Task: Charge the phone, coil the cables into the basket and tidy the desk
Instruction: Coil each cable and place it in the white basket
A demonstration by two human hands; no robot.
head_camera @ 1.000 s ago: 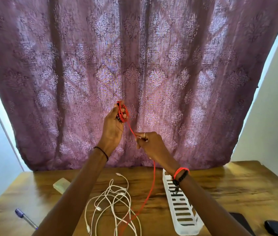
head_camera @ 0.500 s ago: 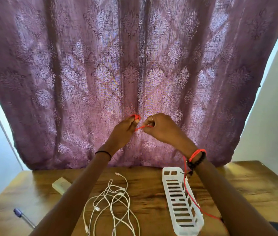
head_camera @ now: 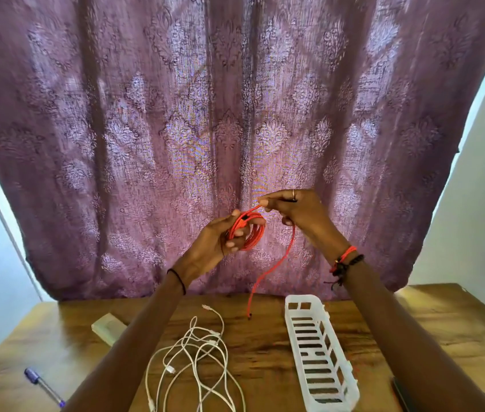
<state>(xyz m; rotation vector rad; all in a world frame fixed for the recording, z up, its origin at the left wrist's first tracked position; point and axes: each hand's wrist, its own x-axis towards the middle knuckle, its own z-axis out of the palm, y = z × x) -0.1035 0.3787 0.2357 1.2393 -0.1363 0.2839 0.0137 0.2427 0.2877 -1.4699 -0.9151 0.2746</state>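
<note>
Two hands are holding the red cable [head_camera: 258, 237] above the surface [head_camera: 428, 328]: the left hand [head_camera: 208, 248] is curling round its coil, and the right hand [head_camera: 297, 212] is pinching the loose strand. Light and limp, it is probably needing a grip across all loops to stop it springing open.

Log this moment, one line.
step: coiling red cable | left hand: holds coil | right hand: pinches strand | white cables: loose on desk

no readable text, labels, brands or numbers on any surface in view
</note>
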